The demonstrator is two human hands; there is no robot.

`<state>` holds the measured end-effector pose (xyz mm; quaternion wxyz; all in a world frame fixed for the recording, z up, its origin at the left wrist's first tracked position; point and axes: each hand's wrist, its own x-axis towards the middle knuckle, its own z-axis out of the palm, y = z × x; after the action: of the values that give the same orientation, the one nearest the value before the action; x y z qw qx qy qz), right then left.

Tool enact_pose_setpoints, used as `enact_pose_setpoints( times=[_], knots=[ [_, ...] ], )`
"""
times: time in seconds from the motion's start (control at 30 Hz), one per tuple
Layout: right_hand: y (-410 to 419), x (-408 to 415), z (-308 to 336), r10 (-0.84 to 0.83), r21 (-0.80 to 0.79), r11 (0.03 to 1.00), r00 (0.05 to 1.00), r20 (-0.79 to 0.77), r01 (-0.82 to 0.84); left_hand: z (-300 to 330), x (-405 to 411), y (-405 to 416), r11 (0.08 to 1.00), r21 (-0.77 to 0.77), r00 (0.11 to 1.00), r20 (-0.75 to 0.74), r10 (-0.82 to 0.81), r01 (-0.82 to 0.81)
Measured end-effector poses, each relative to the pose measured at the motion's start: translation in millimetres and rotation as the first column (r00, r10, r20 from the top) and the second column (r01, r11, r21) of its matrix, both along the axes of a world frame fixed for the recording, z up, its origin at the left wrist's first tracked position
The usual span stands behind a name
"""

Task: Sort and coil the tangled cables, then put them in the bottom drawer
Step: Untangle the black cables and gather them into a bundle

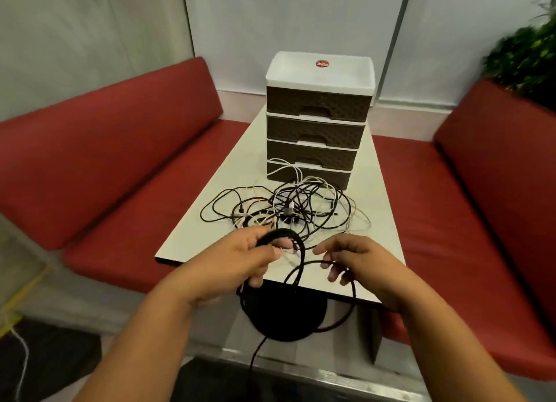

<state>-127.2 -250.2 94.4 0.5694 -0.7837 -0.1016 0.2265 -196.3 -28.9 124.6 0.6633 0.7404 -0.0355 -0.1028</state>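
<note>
While the left hand (255,258) grips a black cable (296,284) wound in several loops, the right hand (353,264) holds 1 strand of that cable with curled fingers. Its loops hang past the near edge of the table (380,197). Beyond the hands, a tangle (298,209) of black and white cables lies against the bottom drawer (310,176) of a 4-drawer unit (319,112); that drawer is closed.
</note>
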Motion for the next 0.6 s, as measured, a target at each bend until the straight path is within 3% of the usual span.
enact_pose_setpoints(
  times=[0.1, 0.2, 0.43, 0.5, 0.6],
  knots=[
    [13, -14, -2, -0.076, 0.008, 0.997, 0.997, -0.009, 0.076, -13, -8, -13, 0.950, -0.228, 0.976, -0.080, 0.202, -0.215],
    [25, -27, -1, -0.104, -0.010, 0.994, 0.990, 0.099, 0.105, -22, -13, -26, 0.858, -0.426, 0.957, -0.095, 0.274, -0.288],
    [50, -64, -14, 0.215, 0.075, 0.971, 0.967, 0.135, -0.226, -31, -14, -35, 0.582, -0.724, 0.911, -0.162, 0.378, -0.371],
    [53, -70, -25, 0.237, 0.110, 0.963, 0.966, 0.100, -0.248, -33, -8, -28, 0.508, -0.768, 0.900, -0.203, 0.385, -0.390],
    [53, -75, -37, 0.272, 0.029, 0.960, 0.952, 0.143, -0.279, -33, 5, -9, 0.349, -0.831, 0.882, -0.312, 0.352, -0.433]
  ],
)
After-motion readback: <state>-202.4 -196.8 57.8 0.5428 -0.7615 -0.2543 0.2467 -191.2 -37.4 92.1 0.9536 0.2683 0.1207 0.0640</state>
